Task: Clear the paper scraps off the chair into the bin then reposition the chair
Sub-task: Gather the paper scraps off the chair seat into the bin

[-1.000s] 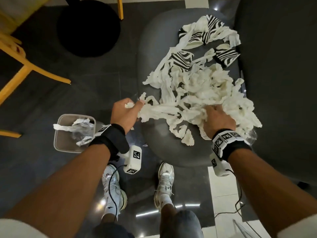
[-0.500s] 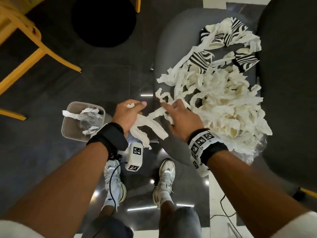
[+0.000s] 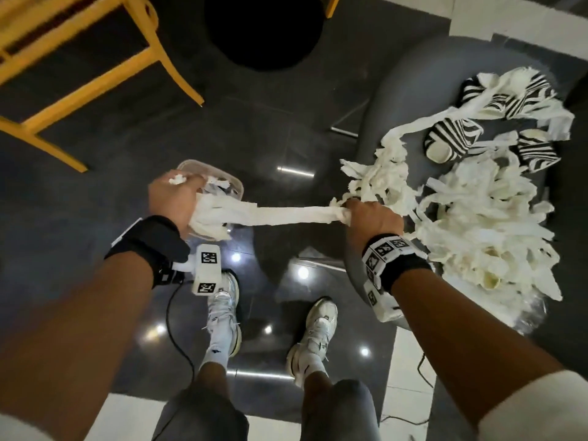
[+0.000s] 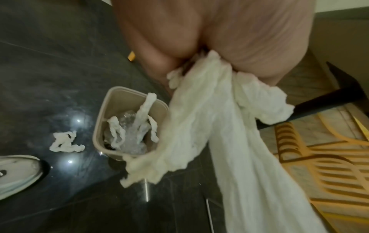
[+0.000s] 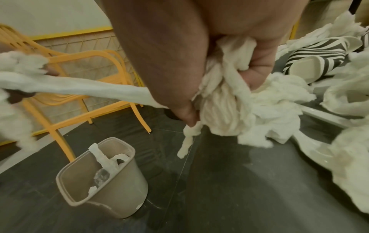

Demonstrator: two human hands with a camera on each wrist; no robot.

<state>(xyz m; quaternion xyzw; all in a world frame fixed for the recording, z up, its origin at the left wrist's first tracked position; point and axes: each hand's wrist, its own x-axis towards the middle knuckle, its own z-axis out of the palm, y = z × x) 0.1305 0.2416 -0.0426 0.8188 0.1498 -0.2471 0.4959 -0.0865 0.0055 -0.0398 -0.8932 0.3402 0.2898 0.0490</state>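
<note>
A long white paper strip [image 3: 286,214] is stretched taut between the two hands, above the dark floor [image 3: 95,192]. The left hand [image 3: 173,195] grips one end in a closed fist right over the bin [image 4: 103,119], with loose ends hanging from the fist toward the bin's rim. The right hand [image 3: 370,218] is clenched on a bunch of scraps at the near-left edge of the chair [image 3: 397,100], its fingers [image 5: 257,63] curled round the wad. The rest of the scraps [image 3: 477,218] lie heaped on the grey chair seat, spilling to its near edge. At the far side of the seat sit several black-and-white striped cups [image 3: 451,138], tangled in the strips.

The bin stands on the floor to the left of the chair, already holding a few strips and something clear and crinkled. One small scrap [image 4: 66,142] lies on the floor beside it, near a white shoe [image 4: 18,173]. A yellow chair [image 5: 83,88] stands beyond the bin, and a round black base [image 3: 264,30] sits on the floor further off.
</note>
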